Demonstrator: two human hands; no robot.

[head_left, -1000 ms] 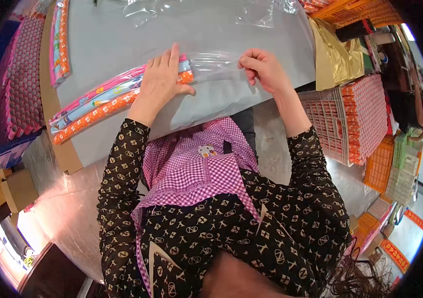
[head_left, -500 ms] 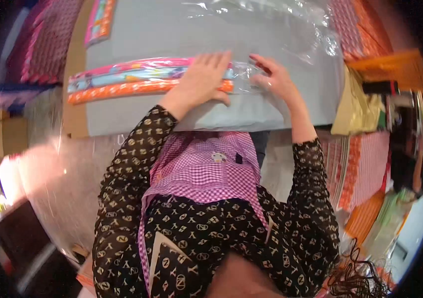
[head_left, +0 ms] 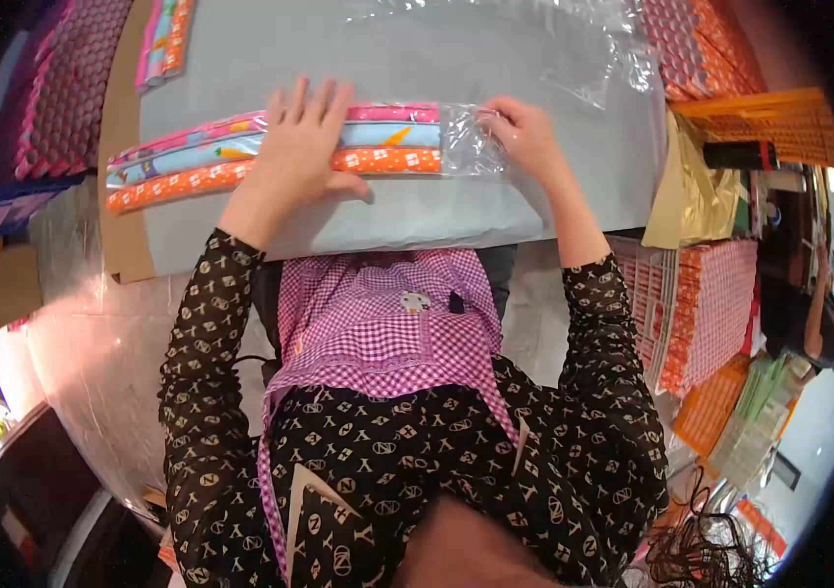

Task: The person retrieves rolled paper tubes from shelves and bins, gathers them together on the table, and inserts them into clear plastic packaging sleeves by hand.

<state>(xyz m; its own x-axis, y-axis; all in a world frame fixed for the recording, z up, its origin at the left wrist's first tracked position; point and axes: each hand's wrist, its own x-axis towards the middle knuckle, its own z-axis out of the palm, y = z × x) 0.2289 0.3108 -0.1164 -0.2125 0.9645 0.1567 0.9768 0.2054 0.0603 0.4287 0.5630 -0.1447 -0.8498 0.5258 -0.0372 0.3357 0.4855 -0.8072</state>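
A pink patterned roll (head_left: 397,113), a light blue roll with carrots (head_left: 415,136) and an orange roll with white marks (head_left: 392,161) lie side by side in a clear plastic bag (head_left: 471,157). They look like wrapping paper rolls. My left hand (head_left: 301,147) rests flat across them, fingers spread and thumb out to the side. At the right, the bag's loose end extends past the rolls, and my right hand (head_left: 524,135) pinches its upper corner. Beneath everything is a grey covered work surface (head_left: 417,216).
Another packed set of rolls (head_left: 164,44) lies at the upper left. Crumpled clear plastic bags (head_left: 593,64) spread across the top right. Stacked rolls (head_left: 69,93) flank the left side, more rolls (head_left: 696,49) the right. A gold sheet (head_left: 681,191) hangs beside an orange crate (head_left: 779,118).
My left hand has slid left along the rolls, uncovering their right ends. My right hand has closed on the bag's loose end. The view has shifted slightly.
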